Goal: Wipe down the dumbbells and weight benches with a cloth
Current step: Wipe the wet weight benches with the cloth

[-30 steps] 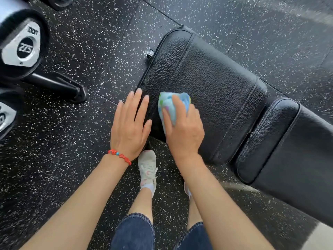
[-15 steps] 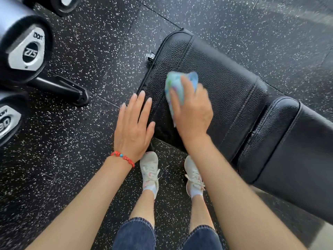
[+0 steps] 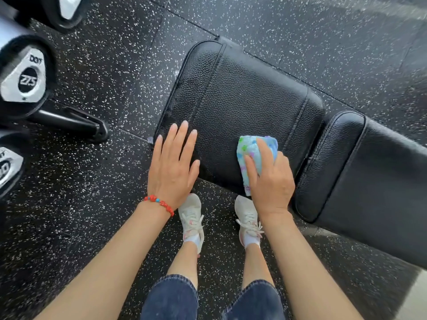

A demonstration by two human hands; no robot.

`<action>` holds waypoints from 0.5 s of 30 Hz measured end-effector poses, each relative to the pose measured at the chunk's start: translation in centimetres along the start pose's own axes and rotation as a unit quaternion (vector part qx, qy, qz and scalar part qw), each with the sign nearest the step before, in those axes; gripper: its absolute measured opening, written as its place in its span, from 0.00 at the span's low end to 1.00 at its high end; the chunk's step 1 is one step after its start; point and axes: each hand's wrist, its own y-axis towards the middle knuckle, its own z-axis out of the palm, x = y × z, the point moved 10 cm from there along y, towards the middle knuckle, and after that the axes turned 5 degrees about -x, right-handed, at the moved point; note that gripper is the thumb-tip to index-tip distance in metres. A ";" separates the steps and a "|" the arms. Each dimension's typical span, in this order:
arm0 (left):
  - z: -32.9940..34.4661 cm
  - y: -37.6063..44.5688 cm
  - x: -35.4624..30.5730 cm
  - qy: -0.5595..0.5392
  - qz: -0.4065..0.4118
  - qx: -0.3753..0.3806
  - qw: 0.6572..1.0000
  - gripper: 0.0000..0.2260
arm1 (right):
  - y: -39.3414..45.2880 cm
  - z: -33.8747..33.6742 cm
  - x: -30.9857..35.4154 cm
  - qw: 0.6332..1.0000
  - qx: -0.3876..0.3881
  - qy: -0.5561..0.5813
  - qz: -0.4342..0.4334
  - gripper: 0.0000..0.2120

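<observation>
right hand (image 3: pixel 271 181) pressing a bunched blue cloth (image 3: pixel 250 153) onto the black bench (image 3: pixel 242 95), left hand (image 3: pixel 172 167) lying flat at its edge

I see open pad on the bench seat (image 3: pixel 242 98) ahead of my right hand (image 3: pixel 272 181) and to its left, bare black leather up to the far edge. My left hand (image 3: pixel 173 167) lies flat on the near-left corner and blocks that side. Just right of my right hand a raised seam and a gap divide the seat from the back pad (image 3: pixel 381 181), whose rounded end stands in the way. Left of my left hand, across speckled floor (image 3: pixel 115 65), the rack foot (image 3: pixel 76 122) and dumbbell ends (image 3: pixel 25 77) crowd the edge.
</observation>
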 end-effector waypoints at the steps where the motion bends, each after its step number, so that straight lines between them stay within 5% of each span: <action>1: 0.0 0.0 0.0 0.004 -0.003 0.005 1.000 0.23 | -0.1 0.0 -0.1 1.000 0.006 -0.001 0.009 0.13; 6: -0.8 -0.4 0.1 -0.007 -0.018 0.023 1.000 0.24 | 0.1 -0.3 -0.8 0.988 0.081 0.059 0.114 0.16; 10: -2.4 -1.3 -0.2 -0.007 -0.027 0.032 0.999 0.24 | -1.1 -0.7 -2.3 0.938 0.189 0.141 0.254 0.18; 15: -5.4 -2.1 -1.3 0.000 -0.028 0.036 0.999 0.24 | -1.3 -4.1 -2.2 0.915 0.201 0.186 0.296 0.18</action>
